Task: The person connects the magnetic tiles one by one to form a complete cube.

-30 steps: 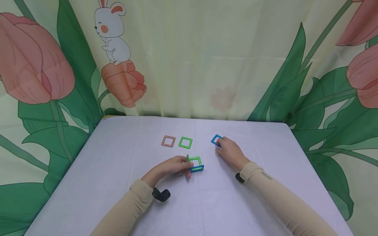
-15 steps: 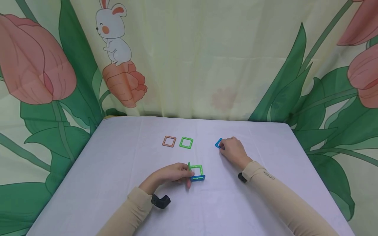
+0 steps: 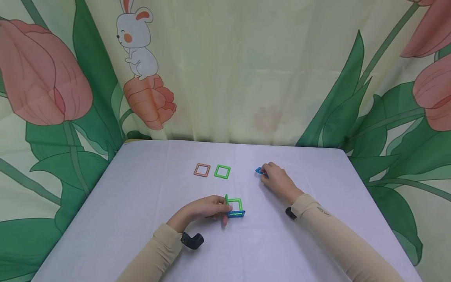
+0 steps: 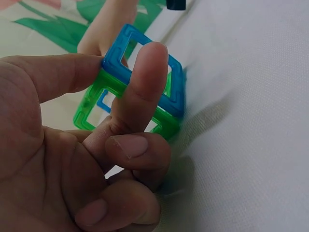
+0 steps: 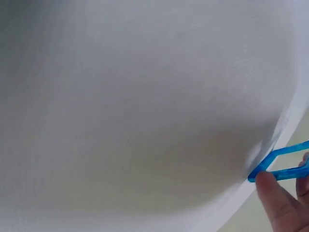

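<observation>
My left hand pinches a small standing build of green and blue square frames near the middle of the table; in the left wrist view the thumb and forefinger clamp the blue frame joined to the green ones. My right hand grips a loose blue square frame further back and right, lifted slightly off the cloth. In the right wrist view only a fingertip and the frame's corner show.
An orange square frame and a green square frame lie flat side by side at mid-table. The table wears a pale cloth. A flower-and-rabbit curtain hangs right behind the far edge.
The right hand has closed on the loose blue frame and tipped it up off the cloth. The left hand keeps its hold on the build.
</observation>
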Action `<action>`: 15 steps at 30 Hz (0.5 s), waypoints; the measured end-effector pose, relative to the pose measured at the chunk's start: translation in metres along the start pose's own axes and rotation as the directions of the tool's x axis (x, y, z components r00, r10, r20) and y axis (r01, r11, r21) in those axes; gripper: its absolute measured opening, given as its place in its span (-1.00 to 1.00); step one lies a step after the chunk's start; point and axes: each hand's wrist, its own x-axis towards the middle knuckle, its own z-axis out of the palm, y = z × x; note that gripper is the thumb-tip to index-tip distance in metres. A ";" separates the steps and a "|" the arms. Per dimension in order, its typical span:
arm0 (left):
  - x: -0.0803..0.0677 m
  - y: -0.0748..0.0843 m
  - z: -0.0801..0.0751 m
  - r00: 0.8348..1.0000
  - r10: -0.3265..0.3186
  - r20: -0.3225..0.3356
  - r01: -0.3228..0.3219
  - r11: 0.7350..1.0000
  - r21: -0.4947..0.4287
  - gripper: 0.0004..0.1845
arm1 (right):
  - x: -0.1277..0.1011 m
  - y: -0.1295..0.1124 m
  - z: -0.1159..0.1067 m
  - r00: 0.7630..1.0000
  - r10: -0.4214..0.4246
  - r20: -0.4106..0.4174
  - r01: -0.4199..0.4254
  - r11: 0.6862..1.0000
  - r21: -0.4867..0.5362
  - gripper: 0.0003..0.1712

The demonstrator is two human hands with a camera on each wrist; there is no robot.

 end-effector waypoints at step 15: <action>0.001 0.002 0.001 0.999 -0.032 -0.035 0.033 0.999 0.022 -0.69 | 0.004 -0.026 0.009 0.999 0.006 0.048 -0.012 0.992 0.129 -0.81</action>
